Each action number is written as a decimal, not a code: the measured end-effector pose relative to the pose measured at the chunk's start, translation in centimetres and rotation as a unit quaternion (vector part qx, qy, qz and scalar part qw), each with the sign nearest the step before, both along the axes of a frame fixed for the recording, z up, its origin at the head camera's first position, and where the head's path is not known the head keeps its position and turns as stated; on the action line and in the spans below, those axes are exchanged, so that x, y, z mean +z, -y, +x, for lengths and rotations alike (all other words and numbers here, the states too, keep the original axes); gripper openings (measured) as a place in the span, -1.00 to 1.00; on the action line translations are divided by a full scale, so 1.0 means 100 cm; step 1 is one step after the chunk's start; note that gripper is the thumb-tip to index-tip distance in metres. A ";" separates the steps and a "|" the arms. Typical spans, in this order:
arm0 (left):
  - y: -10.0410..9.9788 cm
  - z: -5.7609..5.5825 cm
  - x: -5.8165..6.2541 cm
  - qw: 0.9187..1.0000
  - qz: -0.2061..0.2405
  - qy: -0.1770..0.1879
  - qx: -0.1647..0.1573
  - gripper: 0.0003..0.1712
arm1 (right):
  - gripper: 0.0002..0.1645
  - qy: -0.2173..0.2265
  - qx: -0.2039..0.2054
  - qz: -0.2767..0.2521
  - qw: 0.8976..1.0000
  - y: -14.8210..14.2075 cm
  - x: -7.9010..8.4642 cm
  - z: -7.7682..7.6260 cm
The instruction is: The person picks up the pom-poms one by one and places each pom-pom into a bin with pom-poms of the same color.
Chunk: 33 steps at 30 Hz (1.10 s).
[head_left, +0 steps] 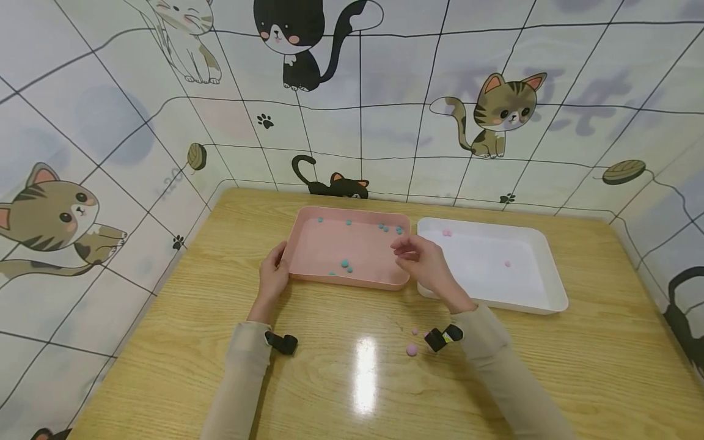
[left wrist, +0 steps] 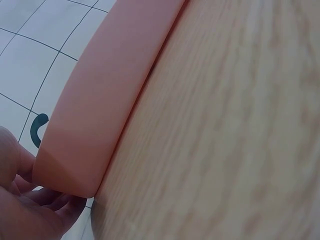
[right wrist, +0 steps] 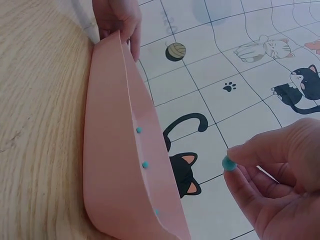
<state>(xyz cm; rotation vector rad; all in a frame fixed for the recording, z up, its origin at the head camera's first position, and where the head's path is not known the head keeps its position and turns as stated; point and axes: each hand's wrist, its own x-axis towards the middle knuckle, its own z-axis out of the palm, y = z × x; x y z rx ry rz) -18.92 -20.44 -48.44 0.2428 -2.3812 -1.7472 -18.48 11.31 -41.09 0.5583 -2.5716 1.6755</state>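
Note:
My right hand (head_left: 426, 261) is over the right end of a shallow pink tray (head_left: 374, 258). Between thumb and fingertip it pinches a small teal ball (right wrist: 229, 163), seen clearly in the right wrist view. Several more teal balls (head_left: 344, 263) lie scattered in the pink tray, some near the front and others along the back. At the tray's left front corner, my left hand (head_left: 273, 275) grips the side. The left wrist view has its fingers (left wrist: 70, 207) bent around the end wall of the tray.
To the right stands a white tray (head_left: 489, 293) with a few pink bits (head_left: 448, 233) inside. A pink ball (head_left: 411, 350) and smaller pink pieces lie on the wooden table (head_left: 319, 379) by my right wrist. Cat-patterned wall covering (head_left: 396, 134) rises behind the table.

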 end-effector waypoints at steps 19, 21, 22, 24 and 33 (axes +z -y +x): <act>-0.001 0.002 0.003 1.000 -0.002 -0.009 -0.005 -0.50 | -0.74 0.017 -0.038 -0.023 0.999 0.027 0.008 -0.032; -0.001 0.002 0.003 1.000 -0.001 -0.011 -0.006 -0.51 | -0.74 0.018 -0.043 -0.024 0.999 0.030 0.006 -0.036; -0.001 0.002 0.003 1.000 -0.001 -0.012 -0.007 -0.51 | -0.74 0.017 -0.046 -0.022 0.999 0.032 0.005 -0.038; -0.001 0.002 0.002 1.000 -0.002 -0.013 -0.007 -0.51 | -0.74 0.020 -0.051 -0.023 0.998 0.034 0.004 -0.040; 0.000 0.001 0.001 1.000 -0.002 -0.007 -0.003 -0.50 | -0.73 0.050 -0.066 -0.007 0.997 0.044 0.000 -0.053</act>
